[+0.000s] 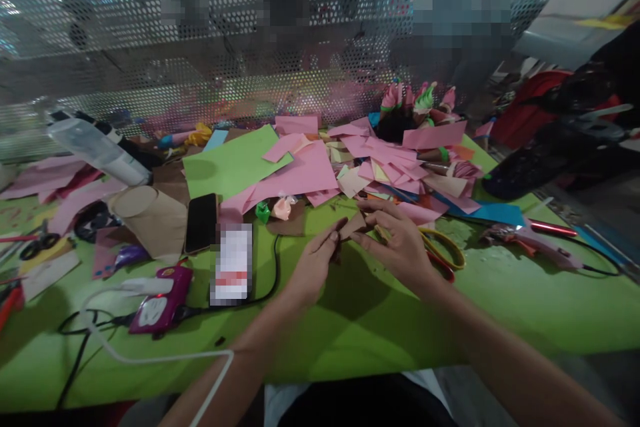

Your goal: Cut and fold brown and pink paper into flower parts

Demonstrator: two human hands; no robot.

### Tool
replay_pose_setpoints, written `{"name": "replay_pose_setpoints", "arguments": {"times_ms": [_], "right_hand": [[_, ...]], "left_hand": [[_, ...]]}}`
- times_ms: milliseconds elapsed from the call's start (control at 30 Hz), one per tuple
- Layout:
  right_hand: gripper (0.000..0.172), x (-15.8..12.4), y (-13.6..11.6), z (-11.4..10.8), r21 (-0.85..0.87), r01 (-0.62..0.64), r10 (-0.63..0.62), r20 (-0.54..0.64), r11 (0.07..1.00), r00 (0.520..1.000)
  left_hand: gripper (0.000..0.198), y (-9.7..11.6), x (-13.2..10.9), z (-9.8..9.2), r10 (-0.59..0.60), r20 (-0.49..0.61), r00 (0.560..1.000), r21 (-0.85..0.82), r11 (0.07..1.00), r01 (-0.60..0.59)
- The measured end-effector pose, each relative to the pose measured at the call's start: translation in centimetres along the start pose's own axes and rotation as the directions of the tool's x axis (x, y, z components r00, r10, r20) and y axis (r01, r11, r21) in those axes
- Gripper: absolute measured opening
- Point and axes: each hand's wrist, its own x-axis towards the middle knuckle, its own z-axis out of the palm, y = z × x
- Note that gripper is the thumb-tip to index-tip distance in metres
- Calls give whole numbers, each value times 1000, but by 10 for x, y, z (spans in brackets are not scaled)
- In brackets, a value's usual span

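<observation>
Between my two hands, above the green table, is a small piece of brown paper or card [354, 225]. My left hand [320, 250] pinches its left end between thumb and fingers. On the other side, my right hand [397, 240] has its fingers bent around the right edge of the piece, thumb below. Yellow- and red-handled scissors [443, 248] lie partly hidden behind my right hand. Just beyond my hands, a small green wrapped lump [263, 211] and a pale pink one [285, 207] rest near a brown scrap.
Pink paper pieces [310, 170] and a green sheet [230, 163] cover the back. A glue gun [545, 245] lies right. Phones [201, 223], a brown paper roll [150, 220] and a purple power strip [163, 300] with cables stand left. A perforated metal panel [225, 80] rises behind.
</observation>
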Motion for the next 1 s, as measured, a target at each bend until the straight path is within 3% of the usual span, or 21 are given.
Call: {"name": "replay_pose_setpoints", "arguments": {"times_ms": [400,667,800,1000], "right_hand": [[18,5,2,-1,88,-89,95,-58,992,994],[19,4,3,-1,134,-103,117,-101,986,988],[19,4,3,0,151,-102,119,-108,983,987],[20,6,3,-2,152,-128,140,-70,980,988]], "left_hand": [[42,-7,4,-1,14,112,994,-18,1000,-12],[44,2,0,0,69,211,975,149,984,-102],[42,3,1,0,148,182,972,254,948,-192],[34,0,3,-1,176,113,978,294,934,-202]]}}
